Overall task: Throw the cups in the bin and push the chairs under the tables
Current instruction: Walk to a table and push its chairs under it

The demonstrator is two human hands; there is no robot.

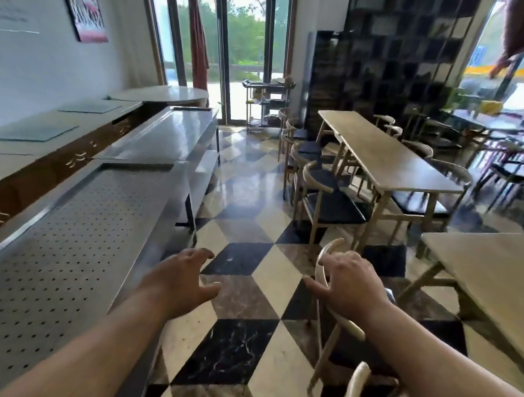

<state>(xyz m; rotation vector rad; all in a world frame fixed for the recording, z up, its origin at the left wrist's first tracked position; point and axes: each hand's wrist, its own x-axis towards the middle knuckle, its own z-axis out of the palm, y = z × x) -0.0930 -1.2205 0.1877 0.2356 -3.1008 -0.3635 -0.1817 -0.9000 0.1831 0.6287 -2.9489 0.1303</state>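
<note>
My right hand [349, 285] rests over the curved wooden backrest of a chair [328, 255] that stands out in the aisle, left of the near wooden table [494, 276]; the fingers are spread rather than wrapped around the rail. My left hand [184, 278] hovers over the checkered floor with its fingers apart and holds nothing. A second chair back [358, 381] shows at the bottom edge. Farther off, a long wooden table [387, 157] has several black-seated chairs [325, 199] along its left side, partly pulled out. No cup or bin is visible.
A perforated steel counter [65, 246] runs along the left, with a wooden sideboard [24, 163] behind it. A metal trolley [265, 105] stands by the glass doors at the back. More tables and chairs [511, 160] fill the right. The checkered floor aisle [248, 203] runs between them.
</note>
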